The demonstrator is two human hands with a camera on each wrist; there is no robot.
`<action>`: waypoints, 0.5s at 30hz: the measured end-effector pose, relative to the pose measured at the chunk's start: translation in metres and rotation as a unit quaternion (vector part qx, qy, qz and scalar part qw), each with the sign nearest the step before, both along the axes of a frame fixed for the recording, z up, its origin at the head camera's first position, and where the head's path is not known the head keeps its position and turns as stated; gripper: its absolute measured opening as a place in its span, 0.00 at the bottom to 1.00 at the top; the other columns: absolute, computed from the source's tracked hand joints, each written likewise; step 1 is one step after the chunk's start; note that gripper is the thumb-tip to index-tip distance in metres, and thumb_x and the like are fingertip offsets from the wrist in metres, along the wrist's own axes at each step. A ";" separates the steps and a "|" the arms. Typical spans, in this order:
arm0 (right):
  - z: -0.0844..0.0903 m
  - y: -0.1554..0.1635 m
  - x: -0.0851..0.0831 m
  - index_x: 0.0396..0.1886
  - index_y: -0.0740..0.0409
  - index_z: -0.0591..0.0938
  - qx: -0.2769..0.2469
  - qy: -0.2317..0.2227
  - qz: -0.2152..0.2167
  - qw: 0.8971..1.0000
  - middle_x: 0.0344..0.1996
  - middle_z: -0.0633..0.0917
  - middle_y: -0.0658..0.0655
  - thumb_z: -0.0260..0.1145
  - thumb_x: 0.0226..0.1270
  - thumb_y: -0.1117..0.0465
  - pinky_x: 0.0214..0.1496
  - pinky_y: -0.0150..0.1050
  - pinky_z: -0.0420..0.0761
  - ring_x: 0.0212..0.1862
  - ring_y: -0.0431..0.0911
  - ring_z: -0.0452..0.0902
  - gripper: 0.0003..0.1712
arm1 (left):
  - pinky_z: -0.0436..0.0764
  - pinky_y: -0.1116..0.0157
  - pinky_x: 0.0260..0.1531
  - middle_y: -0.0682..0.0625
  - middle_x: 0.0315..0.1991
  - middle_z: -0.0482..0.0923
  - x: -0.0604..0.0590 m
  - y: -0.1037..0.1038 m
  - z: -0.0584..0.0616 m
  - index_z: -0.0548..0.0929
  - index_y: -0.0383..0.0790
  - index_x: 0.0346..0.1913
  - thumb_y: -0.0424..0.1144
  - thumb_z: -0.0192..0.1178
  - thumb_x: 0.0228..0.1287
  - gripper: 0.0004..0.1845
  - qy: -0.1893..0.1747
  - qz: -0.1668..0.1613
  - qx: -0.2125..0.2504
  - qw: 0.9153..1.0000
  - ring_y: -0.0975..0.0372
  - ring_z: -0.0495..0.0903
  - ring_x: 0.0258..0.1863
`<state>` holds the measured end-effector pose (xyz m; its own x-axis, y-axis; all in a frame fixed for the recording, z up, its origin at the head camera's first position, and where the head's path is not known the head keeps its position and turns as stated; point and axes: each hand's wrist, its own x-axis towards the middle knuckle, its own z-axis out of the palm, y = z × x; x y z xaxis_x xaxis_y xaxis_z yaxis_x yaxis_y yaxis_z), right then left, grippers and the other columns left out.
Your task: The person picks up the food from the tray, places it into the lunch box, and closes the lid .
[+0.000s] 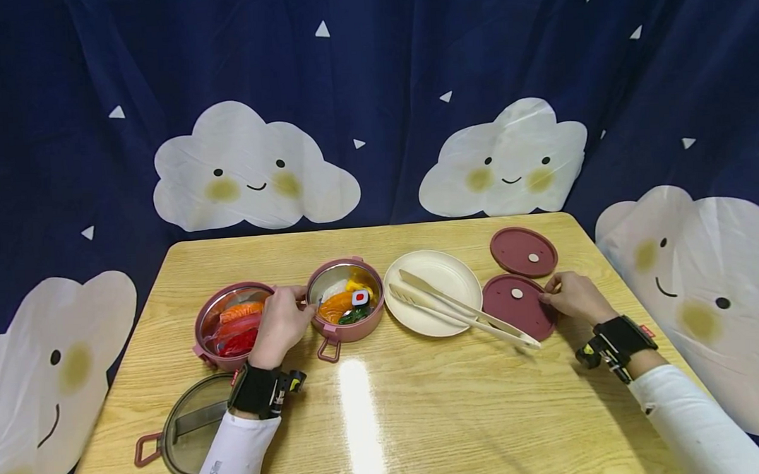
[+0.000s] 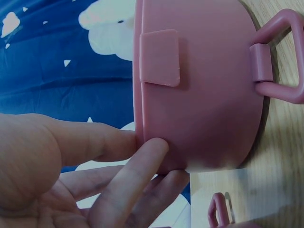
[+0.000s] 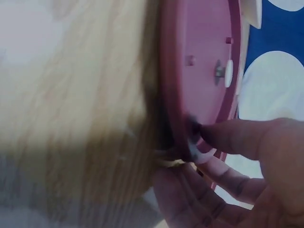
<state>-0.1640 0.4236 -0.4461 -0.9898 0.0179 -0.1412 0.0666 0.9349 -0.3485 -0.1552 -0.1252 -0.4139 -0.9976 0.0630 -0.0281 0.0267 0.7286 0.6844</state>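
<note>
In the head view my left hand [image 1: 283,320] is at the left side of a round pink lunch bowl [image 1: 362,329] with a steel inside. It pinches the bowl's rim, with fingertips against the outer wall [image 2: 204,109] in the left wrist view. Toy food, including a sushi roll [image 1: 360,298] and orange and green pieces, lies inside. On the far right, my right hand [image 1: 575,298] pinches the edge of a round dark-pink lid [image 1: 505,307] with a white knob. The right wrist view shows the thumb on top of this lid [image 3: 209,57] and fingers beneath its edge.
Left of the left hand stands another pink bowl [image 1: 205,346] with toy sushi. A grey see-through lid [image 1: 192,454] lies near the left forearm. Cream tongs [image 1: 459,310] rest across a cream plate [image 1: 434,263]. A second dark-pink lid [image 1: 513,249] lies behind the held one.
</note>
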 end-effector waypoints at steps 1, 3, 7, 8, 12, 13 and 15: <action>-0.001 0.000 0.000 0.35 0.65 0.85 0.000 -0.002 0.001 1.000 0.28 0.88 0.59 0.72 0.68 0.57 0.32 0.38 0.73 0.29 0.45 0.79 0.13 | 0.72 0.66 0.31 0.34 0.48 0.89 0.000 0.000 0.000 0.86 0.28 0.58 0.31 0.68 0.69 0.17 -0.002 0.001 0.000 1.000 0.51 0.81 0.38; -0.001 0.001 0.000 0.36 0.66 0.85 -0.001 -0.005 0.002 1.000 0.28 0.88 0.61 0.71 0.68 0.58 0.32 0.37 0.73 0.29 0.45 0.80 0.13 | 0.72 0.66 0.32 0.34 0.48 0.88 0.000 0.000 0.000 0.86 0.28 0.59 0.31 0.68 0.69 0.18 -0.005 0.003 0.001 1.000 0.51 0.81 0.39; -0.001 0.001 0.000 0.36 0.67 0.85 0.000 -0.004 0.004 1.000 0.29 0.89 0.62 0.70 0.68 0.59 0.32 0.37 0.74 0.30 0.46 0.80 0.12 | 0.72 0.66 0.32 0.34 0.49 0.88 0.000 0.000 0.001 0.86 0.28 0.60 0.31 0.68 0.69 0.19 -0.008 0.007 0.001 1.000 0.51 0.81 0.40; 0.000 0.001 0.000 0.36 0.67 0.86 -0.003 -0.003 0.003 1.000 0.29 0.89 0.62 0.70 0.68 0.60 0.32 0.37 0.74 0.30 0.46 0.80 0.12 | 0.72 0.66 0.32 0.34 0.49 0.88 0.000 0.000 0.001 0.85 0.28 0.61 0.31 0.68 0.69 0.19 -0.008 0.007 0.001 1.000 0.51 0.81 0.40; 0.002 0.001 0.000 0.36 0.67 0.86 -0.018 -0.013 -0.006 1.000 0.29 0.89 0.61 0.70 0.69 0.59 0.32 0.37 0.76 0.29 0.44 0.81 0.12 | 0.72 0.66 0.32 0.34 0.49 0.89 -0.001 0.000 0.001 0.86 0.28 0.60 0.31 0.67 0.69 0.18 -0.003 0.004 -0.001 1.000 0.51 0.81 0.39; 0.002 0.001 0.001 0.37 0.67 0.86 -0.024 -0.016 -0.009 1.000 0.29 0.89 0.61 0.70 0.69 0.60 0.32 0.38 0.76 0.29 0.44 0.80 0.12 | 0.72 0.66 0.32 0.34 0.49 0.89 -0.001 0.000 0.000 0.86 0.29 0.59 0.31 0.68 0.69 0.18 -0.001 0.003 -0.002 1.000 0.51 0.81 0.39; 0.003 0.002 0.001 0.37 0.68 0.86 -0.044 -0.023 -0.016 0.999 0.29 0.88 0.60 0.70 0.70 0.60 0.31 0.37 0.77 0.28 0.43 0.80 0.12 | 0.72 0.66 0.32 0.34 0.48 0.89 -0.001 0.000 0.000 0.87 0.29 0.58 0.31 0.68 0.69 0.17 0.003 0.002 -0.003 1.000 0.51 0.81 0.38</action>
<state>-0.1630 0.4255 -0.4427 -0.9815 0.0352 -0.1884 0.1137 0.8983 -0.4244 -0.1566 -0.1250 -0.4140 -0.9980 0.0586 -0.0233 0.0272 0.7333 0.6794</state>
